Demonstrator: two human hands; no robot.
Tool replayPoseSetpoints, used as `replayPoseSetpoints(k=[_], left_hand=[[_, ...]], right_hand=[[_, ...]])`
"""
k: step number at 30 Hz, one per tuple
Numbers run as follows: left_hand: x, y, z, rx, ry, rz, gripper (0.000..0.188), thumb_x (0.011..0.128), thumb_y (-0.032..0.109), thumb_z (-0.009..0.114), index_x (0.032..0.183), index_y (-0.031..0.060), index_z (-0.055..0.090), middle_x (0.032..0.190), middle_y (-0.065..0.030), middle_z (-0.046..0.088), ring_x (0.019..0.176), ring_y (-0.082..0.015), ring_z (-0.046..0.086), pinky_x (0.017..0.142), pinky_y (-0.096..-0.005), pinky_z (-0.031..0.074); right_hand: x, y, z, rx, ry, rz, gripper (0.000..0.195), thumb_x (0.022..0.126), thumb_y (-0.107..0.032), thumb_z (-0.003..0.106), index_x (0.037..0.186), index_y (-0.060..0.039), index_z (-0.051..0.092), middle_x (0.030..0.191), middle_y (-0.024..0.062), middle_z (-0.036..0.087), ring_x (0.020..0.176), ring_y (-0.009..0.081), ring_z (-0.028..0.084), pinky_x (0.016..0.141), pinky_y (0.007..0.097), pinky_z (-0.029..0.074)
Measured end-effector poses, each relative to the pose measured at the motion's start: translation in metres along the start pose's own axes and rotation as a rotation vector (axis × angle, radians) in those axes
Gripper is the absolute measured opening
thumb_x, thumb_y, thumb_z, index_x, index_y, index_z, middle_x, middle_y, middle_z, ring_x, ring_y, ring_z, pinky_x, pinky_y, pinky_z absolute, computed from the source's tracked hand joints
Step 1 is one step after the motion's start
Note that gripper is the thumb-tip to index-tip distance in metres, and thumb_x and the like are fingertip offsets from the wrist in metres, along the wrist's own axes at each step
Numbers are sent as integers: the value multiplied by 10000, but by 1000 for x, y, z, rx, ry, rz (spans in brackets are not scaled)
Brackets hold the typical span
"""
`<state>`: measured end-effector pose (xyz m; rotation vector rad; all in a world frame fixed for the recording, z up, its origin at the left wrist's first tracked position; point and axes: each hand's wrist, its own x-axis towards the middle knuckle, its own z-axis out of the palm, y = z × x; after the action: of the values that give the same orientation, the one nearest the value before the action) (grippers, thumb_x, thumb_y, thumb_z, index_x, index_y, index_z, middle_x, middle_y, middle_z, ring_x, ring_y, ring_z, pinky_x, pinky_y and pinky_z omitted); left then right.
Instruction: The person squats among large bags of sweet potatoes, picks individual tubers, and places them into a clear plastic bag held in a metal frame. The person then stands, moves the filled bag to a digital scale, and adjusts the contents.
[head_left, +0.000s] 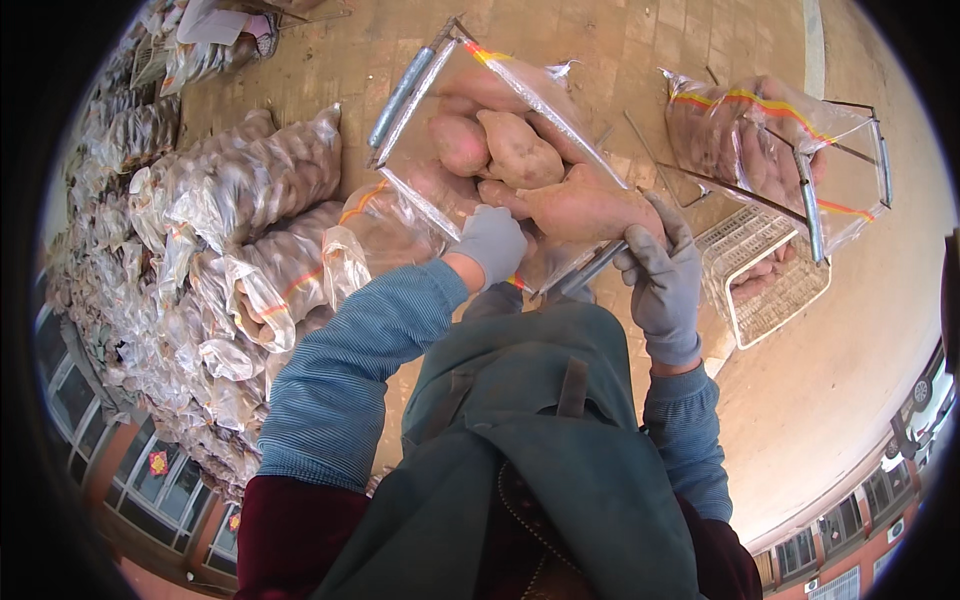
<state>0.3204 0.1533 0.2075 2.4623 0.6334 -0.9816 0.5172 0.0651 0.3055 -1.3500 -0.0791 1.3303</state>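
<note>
A clear plastic bag (517, 82) with a red and yellow stripe hangs wide-mouthed on a metal frame (405, 90) before me, with several sweet potatoes (521, 150) inside. My right hand (664, 277), in a grey glove, grips the right end of a large sweet potato (592, 206) over the bag's near right edge. My left hand (491, 244), gloved too, reaches inside the bag's near edge, its fingertips at the narrow tip of a sweet potato; whether it grips that one is unclear.
Filled plastic bags (255, 172) of sweet potatoes lie piled on the left. At the right, another bag (750, 135) sits on a second metal frame (810, 202), beside a plastic crate (780, 300) holding sweet potatoes. Part of another person (259, 30) shows at the top left.
</note>
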Motion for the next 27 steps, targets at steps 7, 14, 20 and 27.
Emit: replayPoseSetpoints(k=[7,14,20,27], left_hand=[[-18,-23,-7,-38,182,52,204,836,291,589,837,121,701,872,-71,662,958,-252,602,918,-439,412],[-14,-99,-22,154,47,-82,176,794,218,614,921,123,693,931,-98,679,940,-267,636,978,-429,402],[15,-104,-29,114,-340,-139,301,744,186,662,1031,109,710,1077,-121,688,1022,-298,653,904,-427,451],[10,-135,-24,-245,-151,144,358,699,193,696,1033,69,657,945,-149,684,867,-303,658,729,-390,504]], right_hand=[[10,26,42,-60,83,-80,559,864,-115,698,1313,42,405,987,99,613,648,65,583,519,174,467],[7,30,35,-1,123,37,558,862,-107,696,1316,36,405,961,96,621,610,66,572,507,173,459],[-4,16,17,-3,66,18,555,895,-136,653,1351,46,392,911,66,613,662,71,571,544,175,449],[-6,21,9,39,50,9,543,911,-140,622,1362,56,392,853,62,611,632,73,558,531,174,431]])
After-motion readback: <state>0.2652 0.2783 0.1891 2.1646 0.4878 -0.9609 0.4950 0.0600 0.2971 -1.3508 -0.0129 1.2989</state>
